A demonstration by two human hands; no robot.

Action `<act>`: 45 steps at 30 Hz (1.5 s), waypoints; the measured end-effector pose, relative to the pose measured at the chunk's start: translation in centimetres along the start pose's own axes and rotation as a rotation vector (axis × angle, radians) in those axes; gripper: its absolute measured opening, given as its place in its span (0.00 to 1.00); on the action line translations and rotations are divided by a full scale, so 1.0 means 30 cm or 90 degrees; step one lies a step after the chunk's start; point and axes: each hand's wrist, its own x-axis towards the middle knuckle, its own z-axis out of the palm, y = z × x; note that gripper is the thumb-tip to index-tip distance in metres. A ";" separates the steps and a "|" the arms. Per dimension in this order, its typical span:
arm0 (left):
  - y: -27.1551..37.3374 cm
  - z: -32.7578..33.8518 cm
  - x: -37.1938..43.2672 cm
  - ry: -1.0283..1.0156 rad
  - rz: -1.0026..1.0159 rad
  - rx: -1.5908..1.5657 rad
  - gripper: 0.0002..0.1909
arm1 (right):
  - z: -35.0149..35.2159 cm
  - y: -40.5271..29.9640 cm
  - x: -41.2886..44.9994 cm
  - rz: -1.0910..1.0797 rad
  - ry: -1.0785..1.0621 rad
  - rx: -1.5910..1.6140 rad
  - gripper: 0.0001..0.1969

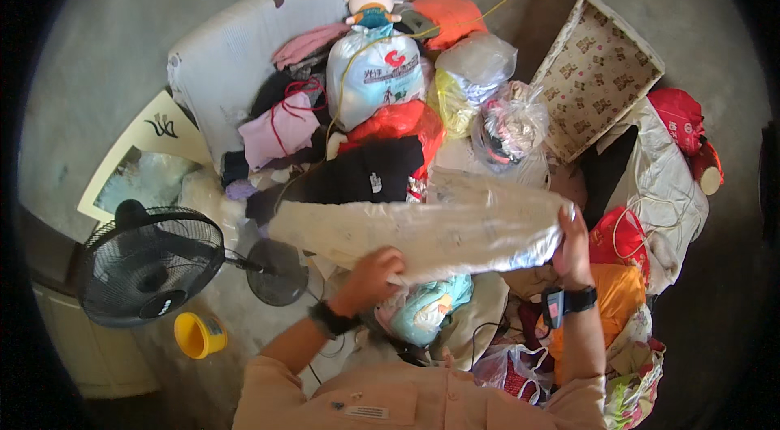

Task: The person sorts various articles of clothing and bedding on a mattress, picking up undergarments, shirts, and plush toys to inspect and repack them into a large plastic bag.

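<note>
A long, flat bundle in pale, wrinkled plastic wrapping [420,235] spans the space between my hands. My right hand [571,242] grips its right end, thumb near the upper corner. At its lower left edge, my left hand [375,278] pinches the wrapping with curled fingers. Beyond the bundle lies a black garment with a small white logo [384,168], partly over a red plastic bag [396,122]. Under the bundle's near edge is a light-blue bag of soft items [429,311], partly hidden by the wrapping. What the wrapping contains cannot be told.
A black standing fan [152,271] and a yellow bucket [201,335] are at left. Ahead are a stuffed bag with a drawstring [372,77], a plush toy [370,7] and a white-wrapped mattress-like slab [244,28]. A bear-patterned fabric box [600,74] leans at right. A yellow cord hangs across the pile.
</note>
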 end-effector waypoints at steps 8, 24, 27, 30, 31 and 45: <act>-0.248 0.721 -0.175 -0.203 -0.029 -0.043 0.18 | -0.726 0.683 0.009 0.198 0.234 -0.179 0.22; -0.515 0.987 0.506 -0.739 -0.702 -0.458 0.60 | -0.353 0.482 -0.065 0.133 0.180 0.031 0.13; -0.462 1.110 0.496 -0.819 -0.756 -0.476 0.60 | -0.285 0.391 -0.111 0.105 0.165 0.016 0.09; -0.387 1.182 0.461 -0.679 -0.900 -0.847 0.43 | -0.297 0.363 -0.148 0.095 0.162 -0.009 0.09; -0.446 1.194 0.447 -0.667 -0.899 -0.842 0.43 | -0.273 0.358 -0.149 0.100 0.161 0.012 0.09; -0.422 0.990 0.727 -0.288 -0.516 -0.861 0.16 | -0.577 0.540 -0.145 0.189 0.264 -0.056 0.11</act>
